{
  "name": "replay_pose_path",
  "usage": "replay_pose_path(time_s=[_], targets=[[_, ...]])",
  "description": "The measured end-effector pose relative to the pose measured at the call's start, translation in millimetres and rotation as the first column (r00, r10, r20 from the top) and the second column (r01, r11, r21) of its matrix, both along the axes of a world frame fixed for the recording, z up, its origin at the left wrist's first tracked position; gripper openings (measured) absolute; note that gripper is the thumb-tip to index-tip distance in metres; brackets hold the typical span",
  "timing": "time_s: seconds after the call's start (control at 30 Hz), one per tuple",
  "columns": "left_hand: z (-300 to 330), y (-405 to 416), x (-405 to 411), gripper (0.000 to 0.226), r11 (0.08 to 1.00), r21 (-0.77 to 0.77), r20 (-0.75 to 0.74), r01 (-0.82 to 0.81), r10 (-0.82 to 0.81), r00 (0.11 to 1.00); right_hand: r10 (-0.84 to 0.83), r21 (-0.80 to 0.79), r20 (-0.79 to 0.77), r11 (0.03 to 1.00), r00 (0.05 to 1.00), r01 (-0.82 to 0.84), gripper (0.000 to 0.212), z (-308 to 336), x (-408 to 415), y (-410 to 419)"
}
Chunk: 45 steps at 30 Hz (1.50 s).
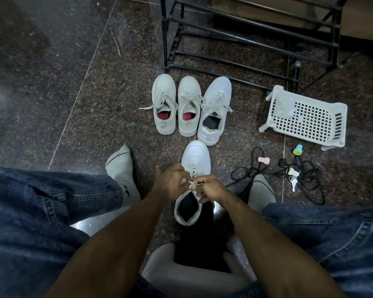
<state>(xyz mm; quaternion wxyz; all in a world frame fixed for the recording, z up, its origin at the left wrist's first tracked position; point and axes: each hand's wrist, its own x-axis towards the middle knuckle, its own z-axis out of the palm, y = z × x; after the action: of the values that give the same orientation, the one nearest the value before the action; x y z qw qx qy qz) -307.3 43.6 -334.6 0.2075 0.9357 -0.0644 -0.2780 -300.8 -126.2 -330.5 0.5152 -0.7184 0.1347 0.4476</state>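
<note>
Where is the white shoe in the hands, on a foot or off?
Off. The white shoe is empty inside, both socked feet rest beside it, and the fingers pinch its laces.

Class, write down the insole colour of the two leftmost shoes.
Red insoles, shown best in the head view.

White low-top sneaker (196, 153) upright on its sole on dark speckled floor (116, 104), directly before me. Toe points away, heel toward me. Perforated toe cap, dark lining, collar gaping open. Pale laces (193, 171) criss-cross over tongue; loose ends pinched between my left hand (170, 183) and right hand (210, 187) above tongue.
</note>
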Motion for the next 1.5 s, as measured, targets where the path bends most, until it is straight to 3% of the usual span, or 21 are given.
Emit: replay_pose_path(time_s=[0.13,0.3,0.43,0.53,0.7,0.8,0.9,0.97,1.07,1.17,1.23,1.33,1.5], targets=[[-1.8,-3.1,-6.4,0.008,0.97,-0.146,0.074,-0.194,0.206,0.976,-0.066,0.06,-0.113,0.996,0.991,0.073,0.022,6.0,3.1,0.6],[4.6,-9.8,-8.7,0.021,0.976,-0.167,-0.076,-0.141,0.13,0.989,-0.125,0.042,-0.149,0.99,0.981,0.133,0.021,4.9,2.6,0.1],[6.7,-9.3,-2.8,0.02,0.998,-0.037,0.047,0.055,-0.053,0.997,-0.139,0.024,-0.168,0.989,0.976,0.146,0.023,8.7,2.8,-2.8],[20.1,-5.9,10.2,0.023,0.986,0.052,0.02,0.157,-0.158,0.987,-0.115,0.032,-0.138,0.992,0.984,0.12,0.023,8.3,4.3,-4.3],[40.6,-15.2,39.0,0.023,0.911,0.171,-0.146,0.376,-0.354,0.924,0.17,-0.111,0.162,0.982,0.972,-0.154,0.011,5.4,13.0,-13.3],[41.7,-17.8,43.5,0.034,0.888,0.19,-0.239,0.419,-0.372,0.897,0.376,-0.347,0.261,0.896,0.889,-0.277,0.015,12.7,24.0,-19.6],[37.3,-10.0,38.5,0.04,0.869,0.223,-0.329,0.442,-0.36,0.873,0.637,-0.678,0.157,0.625,0.755,-0.387,0.018,25.6,27.5,-28.7],[32.0,-1.8,31.6,0.04,0.877,0.218,-0.368,0.428,-0.332,0.868,0.713,-0.781,0.079,0.479,0.697,-0.401,0.024,26.5,20.6,-30.9],[23.0,4.1,22.6,0.037,0.908,0.216,-0.374,0.359,-0.263,0.889,0.754,-0.806,0.004,0.391,0.657,-0.444,0.028,23.9,9.4,-26.8],[18.5,10.2,21.7,0.028,0.971,0.115,-0.443,0.21,-0.139,0.886,0.796,-0.781,0.019,0.389,0.605,-0.488,0.033,27.4,2.9,-24.0],[15.7,14.7,25.4,0.02,0.986,-0.005,-0.488,0.165,-0.147,0.861,0.857,-0.761,0.14,0.414,0.497,-0.499,0.033,32.3,-4.7,-19.9],[17.4,10.7,28.7,0.028,0.99,-0.098,-0.479,0.102,-0.136,0.867,0.9,-0.726,0.278,0.426,0.337,-0.539,0.033,42.2,-18.5,0.4],[25.9,0.6,38.7,0.018,0.979,-0.168,-0.382,-0.112,0.04,0.923,0.975,-0.714,0.206,0.208,0.083,-0.669,0.05,33.5,-46.6,34.4]])
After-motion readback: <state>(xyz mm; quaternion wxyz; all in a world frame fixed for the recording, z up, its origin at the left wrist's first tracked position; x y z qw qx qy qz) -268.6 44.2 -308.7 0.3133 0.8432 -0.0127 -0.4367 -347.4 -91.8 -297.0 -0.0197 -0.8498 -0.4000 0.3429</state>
